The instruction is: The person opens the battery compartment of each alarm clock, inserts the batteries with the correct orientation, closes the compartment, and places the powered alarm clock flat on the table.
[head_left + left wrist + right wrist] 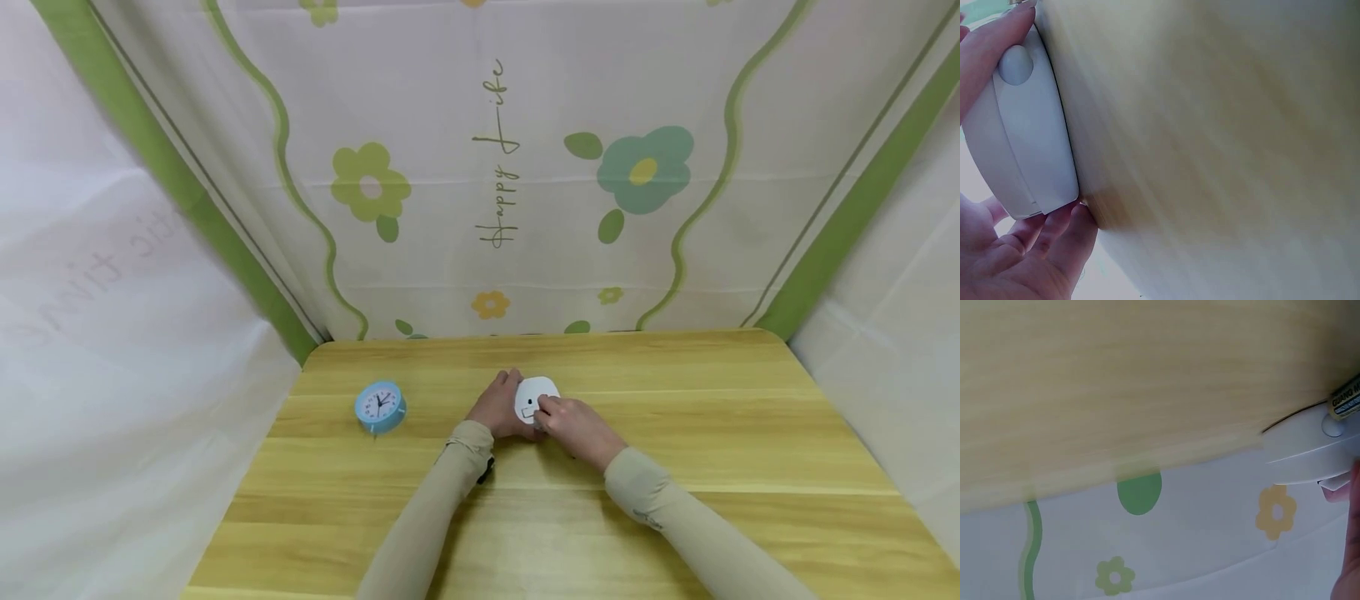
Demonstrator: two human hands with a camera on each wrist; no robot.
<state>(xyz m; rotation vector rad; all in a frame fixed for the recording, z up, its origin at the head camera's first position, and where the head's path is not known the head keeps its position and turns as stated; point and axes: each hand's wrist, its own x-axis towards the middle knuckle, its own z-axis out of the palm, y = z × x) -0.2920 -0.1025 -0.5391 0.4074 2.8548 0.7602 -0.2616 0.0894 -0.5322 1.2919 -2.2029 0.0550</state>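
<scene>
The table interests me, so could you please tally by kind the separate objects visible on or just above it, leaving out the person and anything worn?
Blue clock: 1
White device: 1
Battery, partly in view: 1
Total: 3 visible; anything hidden is not counted.

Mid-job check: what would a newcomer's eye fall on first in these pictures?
Probably the round light-blue alarm clock, on the left of the yellowish wooden table. Next, the rounded white plastic device between the left hand and right hand. Behind, olive-green "Happy Life" lettering runs up the pale flowered curtain.
</scene>
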